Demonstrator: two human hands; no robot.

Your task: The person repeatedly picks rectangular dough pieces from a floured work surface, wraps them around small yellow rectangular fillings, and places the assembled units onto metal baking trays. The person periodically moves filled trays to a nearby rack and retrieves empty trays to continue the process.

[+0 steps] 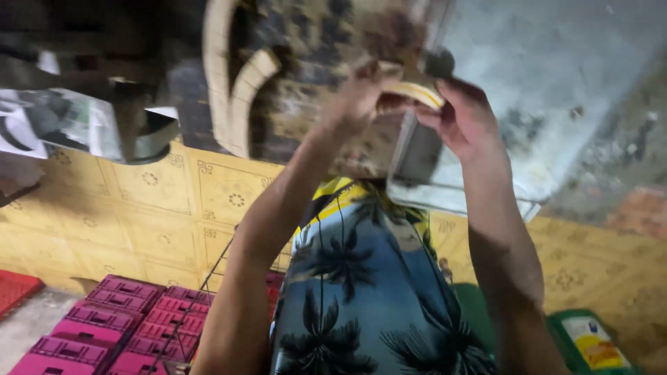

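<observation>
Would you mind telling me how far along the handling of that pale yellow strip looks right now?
Done: curved cream strips already lie on the dark speckled surface. In hand: both the left hand and right hand pinch a pale yellow flat strip raised in front of the camera. Left: it is not yet set down; the pink plastic crates sit untouched below.

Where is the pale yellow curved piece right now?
In the head view, the pale yellow curved piece is upper centre, pinched between the left hand and right hand, in front of the metal frame.
</observation>
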